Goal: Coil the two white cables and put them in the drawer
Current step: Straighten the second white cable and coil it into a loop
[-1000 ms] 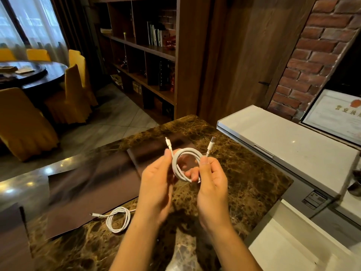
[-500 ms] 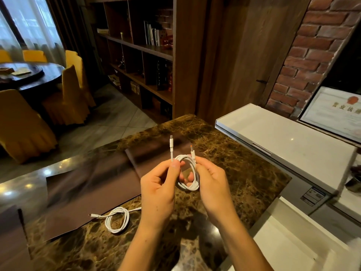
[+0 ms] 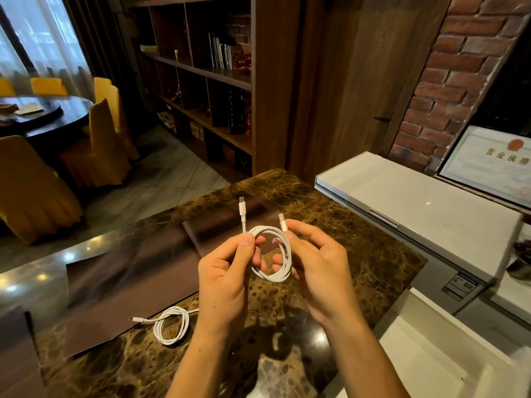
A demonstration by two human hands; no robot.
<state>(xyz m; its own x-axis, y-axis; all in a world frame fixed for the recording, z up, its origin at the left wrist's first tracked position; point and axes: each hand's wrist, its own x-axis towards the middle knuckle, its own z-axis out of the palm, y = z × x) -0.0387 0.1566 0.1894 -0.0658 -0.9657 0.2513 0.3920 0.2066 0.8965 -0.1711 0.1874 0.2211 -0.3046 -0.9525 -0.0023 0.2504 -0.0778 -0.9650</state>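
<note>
Above the brown marble counter (image 3: 359, 254) I hold a coiled white cable (image 3: 273, 275) between both hands. My left hand (image 3: 224, 277) pinches one side of the coil, and one plug end sticks straight up from its fingers. My right hand (image 3: 316, 265) holds the other side, its fingertips on the second plug end at the top of the loop. A second white cable (image 3: 171, 326) lies coiled on the counter at the lower left, one plug pointing left. No drawer opening shows clearly.
A dark brown mat (image 3: 129, 271) covers the counter's left part. A white unit with a flat top (image 3: 416, 202) stands to the right, with white surfaces (image 3: 431, 357) below it. A framed certificate (image 3: 494, 165) leans at the far right. Bookshelves, a round table and yellow chairs lie beyond.
My right fingers brought the second plug end in from the right to the top of the coil. The loop turned and now hangs more narrowly between my hands.
</note>
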